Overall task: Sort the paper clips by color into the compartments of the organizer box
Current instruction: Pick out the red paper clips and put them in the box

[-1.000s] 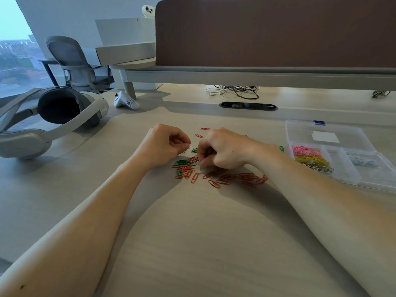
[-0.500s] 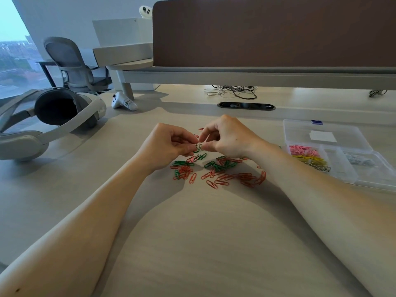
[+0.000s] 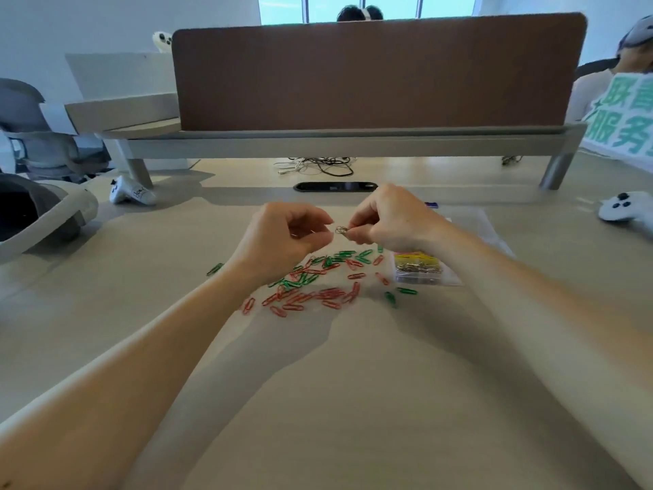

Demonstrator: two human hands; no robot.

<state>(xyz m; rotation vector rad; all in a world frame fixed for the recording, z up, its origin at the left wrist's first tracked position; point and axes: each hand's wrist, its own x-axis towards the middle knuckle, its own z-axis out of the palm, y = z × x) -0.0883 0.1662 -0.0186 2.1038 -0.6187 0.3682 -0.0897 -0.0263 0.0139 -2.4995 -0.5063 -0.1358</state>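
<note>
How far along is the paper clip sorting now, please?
Done: yellow clips and silver clips lie in the organizer box. In hand: the right hand pinches a tangled clip bunch, left hand close by. Remaining: red clips and green clips loose on the desk.

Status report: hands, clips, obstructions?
Right hand pinches tangled clips; left hand curled, grip unclear. Red and green clips unsorted on desk. Right forearm partly covers organizer box.

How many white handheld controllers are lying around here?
3 white plastic controllers: the left controller on the desk, the right controller at the desk's right edge, the top controller behind the brown divider, at its left corner. More may be hidden.
</note>
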